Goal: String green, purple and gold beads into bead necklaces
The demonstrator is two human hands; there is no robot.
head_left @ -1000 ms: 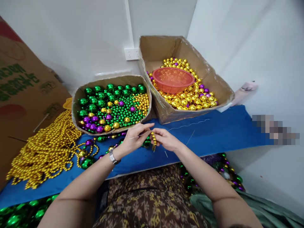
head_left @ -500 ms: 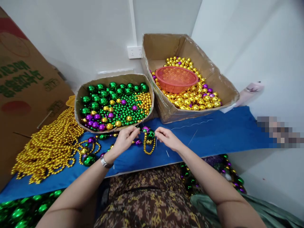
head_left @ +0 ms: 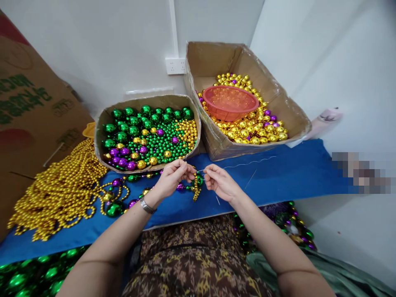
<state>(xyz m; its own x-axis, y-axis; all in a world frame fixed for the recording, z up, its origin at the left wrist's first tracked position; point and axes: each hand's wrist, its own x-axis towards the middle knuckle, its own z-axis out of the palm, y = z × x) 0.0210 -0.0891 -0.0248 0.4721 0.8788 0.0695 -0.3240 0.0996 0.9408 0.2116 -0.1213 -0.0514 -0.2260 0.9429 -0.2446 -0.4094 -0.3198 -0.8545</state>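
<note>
My left hand (head_left: pixel 175 176) is closed by pinching beside a bead garland. Thin clear thread (head_left: pixel 200 170) runs from its fingers to my right hand (head_left: pixel 220 182), whose thumb and fingertips are pressed together on it. Between the hands hangs a short loop of small gold beads (head_left: pixel 196 190), with a large green bead (head_left: pixel 199 179) partly behind it. My left fingers cover part of this cluster. The rest of the garland, with purple beads (head_left: pixel 181 187) and a big green ball (head_left: pixel 114 209), lies leftward on the blue cloth (head_left: pixel 278 177).
A cardboard box (head_left: pixel 100 140) of green, gold and purple beads stands behind my hands. The larger box (head_left: pixel 210 140) beside it holds gold beads and a red basket (head_left: pixel 230 103). Gold bead strands (head_left: pixel 58 189) are heaped at left. A loose thread (head_left: pixel 250 163) trails right.
My left hand has moved right, closer to my right hand, and now covers part of the bead cluster. The gold loop has turned and looks narrower. The view has shifted slightly.
</note>
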